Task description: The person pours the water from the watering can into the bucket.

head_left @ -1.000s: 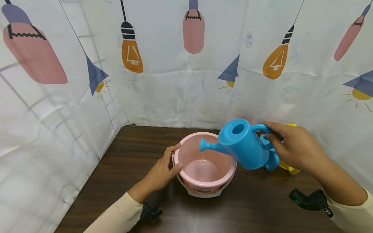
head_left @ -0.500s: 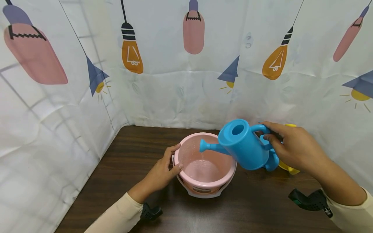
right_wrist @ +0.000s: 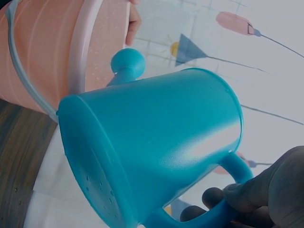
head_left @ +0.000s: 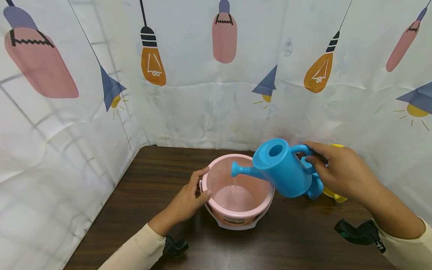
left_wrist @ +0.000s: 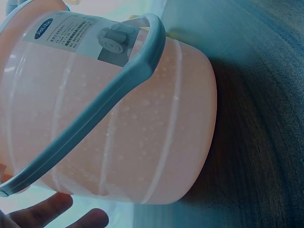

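My right hand (head_left: 341,170) grips the handle of a blue plastic watering can (head_left: 287,172), tilted to the left. Its spout, tipped with a round rose (head_left: 236,168), reaches over a pink bucket (head_left: 237,214). Thin streams of water fall from the rose into shallow, rippling water (head_left: 234,197) at the bucket's bottom. My left hand (head_left: 183,200) holds the bucket's left rim, thumb at the front and a finger farther back. In the left wrist view, fingers (left_wrist: 90,219) show beside the bucket's wall (left_wrist: 109,133). The right wrist view shows the can (right_wrist: 156,137) close up, thumb over its handle.
Behind the can and right hand, a yellow object (head_left: 337,197) and another blue piece (head_left: 315,187) are partly hidden. The dark wooden table (head_left: 162,165) meets a patterned white curtain (head_left: 202,112) at the back and left. A bail handle (left_wrist: 95,111) hangs against the bucket's side.
Both hands, the watering can and the bucket stay practically still. Water keeps running from the rose into the bucket.
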`<state>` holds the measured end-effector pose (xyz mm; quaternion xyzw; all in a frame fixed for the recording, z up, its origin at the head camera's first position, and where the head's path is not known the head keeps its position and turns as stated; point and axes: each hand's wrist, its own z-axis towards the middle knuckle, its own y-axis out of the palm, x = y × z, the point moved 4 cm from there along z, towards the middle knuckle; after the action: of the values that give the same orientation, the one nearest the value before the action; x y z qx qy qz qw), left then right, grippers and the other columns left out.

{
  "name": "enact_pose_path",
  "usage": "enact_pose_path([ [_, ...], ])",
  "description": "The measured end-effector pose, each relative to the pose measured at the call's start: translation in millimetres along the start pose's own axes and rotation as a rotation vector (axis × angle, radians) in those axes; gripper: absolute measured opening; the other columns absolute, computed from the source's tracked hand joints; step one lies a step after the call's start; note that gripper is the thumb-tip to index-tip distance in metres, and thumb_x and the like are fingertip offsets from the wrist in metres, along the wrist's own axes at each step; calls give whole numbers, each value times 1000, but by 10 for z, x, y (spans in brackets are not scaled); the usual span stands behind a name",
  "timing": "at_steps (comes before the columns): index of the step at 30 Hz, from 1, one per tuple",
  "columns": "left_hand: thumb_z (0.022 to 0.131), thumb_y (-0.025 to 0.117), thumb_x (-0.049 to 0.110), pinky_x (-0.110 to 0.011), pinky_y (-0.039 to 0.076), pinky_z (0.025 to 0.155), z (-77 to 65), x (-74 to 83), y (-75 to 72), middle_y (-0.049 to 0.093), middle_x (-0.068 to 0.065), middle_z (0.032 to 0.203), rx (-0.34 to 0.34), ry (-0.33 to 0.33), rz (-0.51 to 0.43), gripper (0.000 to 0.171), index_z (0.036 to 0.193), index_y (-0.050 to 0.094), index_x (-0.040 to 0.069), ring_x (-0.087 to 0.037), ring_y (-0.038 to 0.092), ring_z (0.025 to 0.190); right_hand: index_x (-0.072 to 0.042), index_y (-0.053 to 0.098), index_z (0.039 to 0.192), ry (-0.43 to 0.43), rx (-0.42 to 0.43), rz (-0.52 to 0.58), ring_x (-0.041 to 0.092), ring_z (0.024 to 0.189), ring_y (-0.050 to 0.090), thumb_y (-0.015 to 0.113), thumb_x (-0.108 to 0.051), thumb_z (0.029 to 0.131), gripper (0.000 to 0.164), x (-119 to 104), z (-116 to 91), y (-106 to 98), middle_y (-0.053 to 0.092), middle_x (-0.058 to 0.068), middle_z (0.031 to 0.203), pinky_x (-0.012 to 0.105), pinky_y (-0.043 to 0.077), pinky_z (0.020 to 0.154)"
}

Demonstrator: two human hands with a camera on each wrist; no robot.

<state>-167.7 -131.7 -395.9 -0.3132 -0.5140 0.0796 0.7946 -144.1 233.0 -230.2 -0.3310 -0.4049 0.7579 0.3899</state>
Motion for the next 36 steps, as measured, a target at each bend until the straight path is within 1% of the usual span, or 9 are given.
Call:
enact_pose_path([
  [11, 101, 59, 37, -45, 51, 94, 2, 3, -2, 58, -11, 136, -3, 2, -2, 69, 158, 24, 22, -19, 64, 113, 1, 64, 135, -5, 5, -3, 11, 55, 42, 70, -4, 94, 41, -9, -1, -2, 75, 15, 101, 30, 29, 48],
  [19, 102, 59, 36, -42, 52, 93, 6, 5, 3, 59, -10, 135, -4, 9, -8, 68, 158, 24, 22, -18, 65, 112, 1, 63, 135, 0, 0, -1, 13, 61, 49, 69, -3, 94, 41, -19, -3, -6, 75, 17, 102, 30, 30, 49],
  [26, 102, 59, 36, -43, 51, 94, 5, 2, 4, 58, -10, 136, -10, 4, -17, 68, 158, 24, 23, -18, 64, 112, 1, 63, 135, 4, -1, -1, 11, 55, 42, 69, -3, 95, 40, -13, -11, -3, 75, 16, 102, 30, 28, 48],
  [32, 102, 59, 36, -42, 52, 93, 2, 0, 4, 58, -10, 136, -16, -2, -20, 68, 158, 23, 23, -17, 65, 112, 1, 64, 134, -5, 6, -2, 14, 62, 50, 71, -3, 93, 41, -21, 0, -3, 75, 16, 104, 30, 31, 49],
  [36, 102, 59, 36, -42, 52, 93, 1, 4, 2, 58, -11, 137, -19, -4, -23, 68, 159, 23, 23, -18, 64, 112, 0, 65, 133, -9, 9, -2, 14, 62, 49, 71, -3, 93, 41, -23, 3, -3, 75, 16, 104, 30, 31, 50],
])
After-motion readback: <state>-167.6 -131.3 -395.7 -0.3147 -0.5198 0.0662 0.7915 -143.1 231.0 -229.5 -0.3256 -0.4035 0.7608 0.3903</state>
